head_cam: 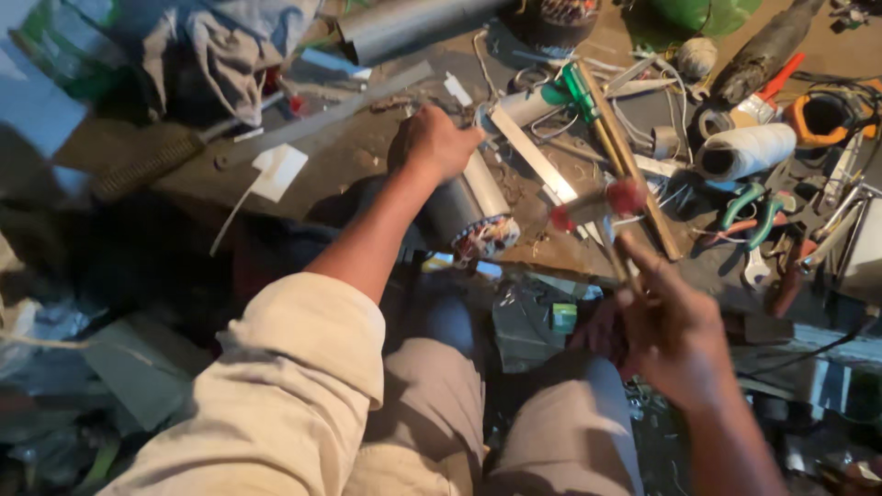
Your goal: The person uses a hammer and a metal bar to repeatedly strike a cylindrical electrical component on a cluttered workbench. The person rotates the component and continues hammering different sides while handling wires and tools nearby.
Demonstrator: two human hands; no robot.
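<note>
Two hands work over a crowded tabletop (367,152). The left hand (434,142) grips the far end of a grey metal cylinder (464,207), fingers closed around it. The cylinder lies tilted at the near edge of the tabletop, and its near end shows coloured wire windings (487,237), so it looks like a small motor stator. The right hand (675,331) is raised near the camera, to the right of the cylinder and apart from it. Its fingers pinch a thin stick-like tool (614,234); the tool is blurred, with two red blobs near its far end, and I cannot tell what kind it is.

Just beyond the cylinder lies a flat white strip (537,165), and beside it a long wooden stick (634,170) and a green-handled screwdriver (581,92). Further right there is a spool of white thread (749,150), a ball of twine (696,57), green-handled pliers (758,209) and an orange tape measure (822,118). A long metal bar (322,118) runs across the tabletop left of the left hand, with a white paper piece (278,170) below it. A grey tube (404,26) lies at the far edge, and a crumpled grey cloth (225,50) is at the far left. The person's knees in light trousers (432,432) fill the bottom of the view.
</note>
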